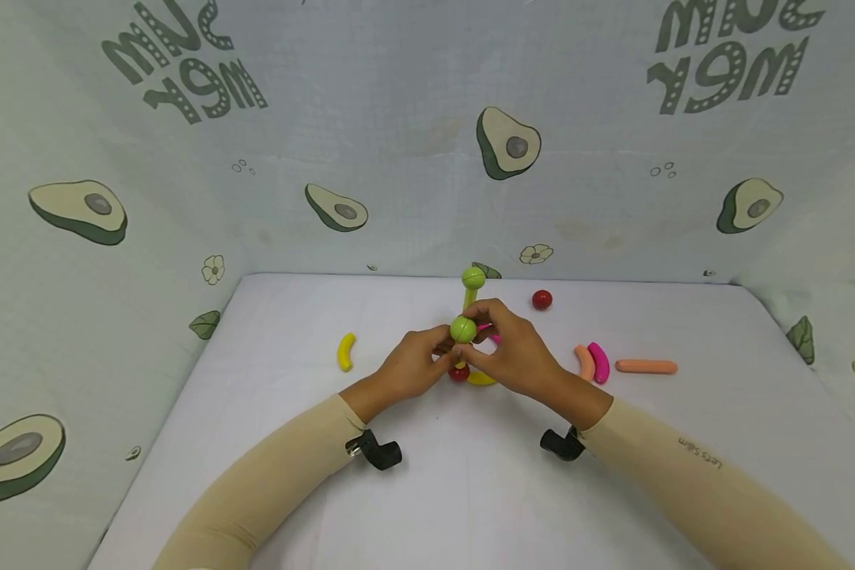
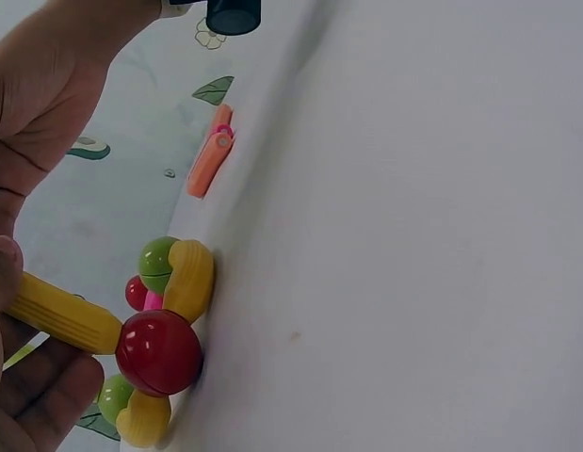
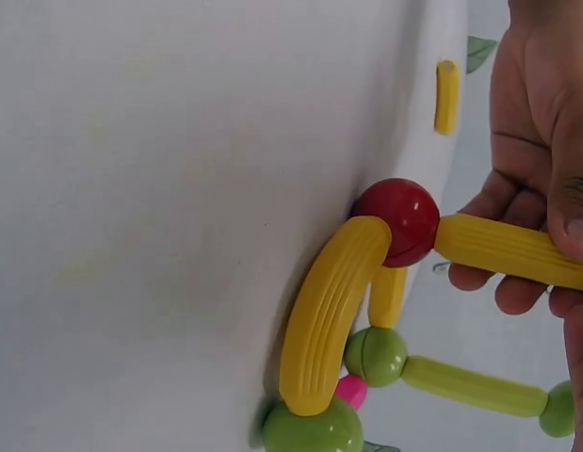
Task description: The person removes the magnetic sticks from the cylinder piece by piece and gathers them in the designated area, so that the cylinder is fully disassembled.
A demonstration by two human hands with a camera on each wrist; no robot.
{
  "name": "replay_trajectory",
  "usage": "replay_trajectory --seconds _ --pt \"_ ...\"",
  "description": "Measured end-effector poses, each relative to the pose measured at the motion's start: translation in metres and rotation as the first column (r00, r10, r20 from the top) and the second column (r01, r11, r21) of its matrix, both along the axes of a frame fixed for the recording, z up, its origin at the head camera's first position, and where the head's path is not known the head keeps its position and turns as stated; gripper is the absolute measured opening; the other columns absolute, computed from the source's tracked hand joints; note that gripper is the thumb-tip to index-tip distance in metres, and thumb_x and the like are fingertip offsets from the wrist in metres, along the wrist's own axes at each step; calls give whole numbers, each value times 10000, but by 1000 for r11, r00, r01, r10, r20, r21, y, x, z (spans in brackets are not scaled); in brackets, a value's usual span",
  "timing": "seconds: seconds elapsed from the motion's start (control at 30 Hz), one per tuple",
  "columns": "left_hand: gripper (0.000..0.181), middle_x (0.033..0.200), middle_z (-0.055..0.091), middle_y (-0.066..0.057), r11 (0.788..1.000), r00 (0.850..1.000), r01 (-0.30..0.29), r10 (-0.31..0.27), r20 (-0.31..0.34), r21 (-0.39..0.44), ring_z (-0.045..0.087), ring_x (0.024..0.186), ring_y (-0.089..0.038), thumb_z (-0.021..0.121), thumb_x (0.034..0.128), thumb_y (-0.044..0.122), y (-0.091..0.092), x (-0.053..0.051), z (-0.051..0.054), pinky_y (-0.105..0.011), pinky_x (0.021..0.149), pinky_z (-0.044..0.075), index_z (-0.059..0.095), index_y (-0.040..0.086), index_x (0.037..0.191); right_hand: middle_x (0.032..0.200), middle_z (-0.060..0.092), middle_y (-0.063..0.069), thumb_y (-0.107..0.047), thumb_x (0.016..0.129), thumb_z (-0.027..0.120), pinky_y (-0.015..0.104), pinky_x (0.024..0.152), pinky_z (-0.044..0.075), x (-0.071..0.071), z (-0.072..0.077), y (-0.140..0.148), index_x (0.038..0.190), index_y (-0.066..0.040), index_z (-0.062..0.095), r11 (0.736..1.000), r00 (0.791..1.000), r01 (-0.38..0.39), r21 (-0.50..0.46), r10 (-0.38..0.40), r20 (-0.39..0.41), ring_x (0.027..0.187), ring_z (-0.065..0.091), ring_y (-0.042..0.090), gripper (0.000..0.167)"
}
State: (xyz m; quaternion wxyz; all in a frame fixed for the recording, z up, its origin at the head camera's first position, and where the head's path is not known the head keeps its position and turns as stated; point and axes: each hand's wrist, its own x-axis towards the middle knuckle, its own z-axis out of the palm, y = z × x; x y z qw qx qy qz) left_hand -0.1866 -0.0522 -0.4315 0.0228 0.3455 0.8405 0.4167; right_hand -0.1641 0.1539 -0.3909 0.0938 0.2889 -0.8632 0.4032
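Note:
Near the table's middle, both hands hold an upright yellow stick (image 2: pixel 65 315) of a ball-and-stick structure. The left hand (image 1: pixel 413 366) curls its thumb and fingers round the stick from the left. From the right, the right hand (image 1: pixel 518 355) pinches it, its thumb (image 3: pixel 577 212) on the stick. A green ball (image 1: pixel 463 329) tops the stick between the hands, and a red ball (image 2: pixel 159 351) is joined at its lower end. Curved yellow pieces (image 3: pixel 333 315) link the red ball to green balls (image 3: pixel 313 431) low on the table. Behind, a lime stick (image 3: pixel 475 386) stands with another green ball (image 1: pixel 473 277).
A curved yellow piece (image 1: pixel 345 352) lies left of the hands. On the right are a red ball (image 1: pixel 542 299) farther back, a curved orange piece (image 1: pixel 584 362), a curved magenta piece (image 1: pixel 599 363) and a straight orange stick (image 1: pixel 646 366). Patterned cloth (image 1: pixel 413 229) rises behind the table.

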Motion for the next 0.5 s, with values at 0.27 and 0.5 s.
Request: replay_trajectory --seconds 0.27,0.5 --pt "218 1149 741 -62 999 999 13 -14 32 42 699 1083 -179 614 1048 150 1 -1 -1 -218 862 551 645 27 1225 1127 687 103 -38 814 871 465 882 573 2 -3 0 1223 -2 565 995 999 39 -91 -35 37 981 708 247 512" --pt "212 1144 736 -58 998 998 23 -26 56 62 688 1095 -187 627 1039 147 1 -1 -3 -210 838 557 646 30 1214 1141 689 114 -17 830 851 449 872 575 2 -6 1 1228 9 570 992 998 35 -124 -30 49 984 716 246 487"
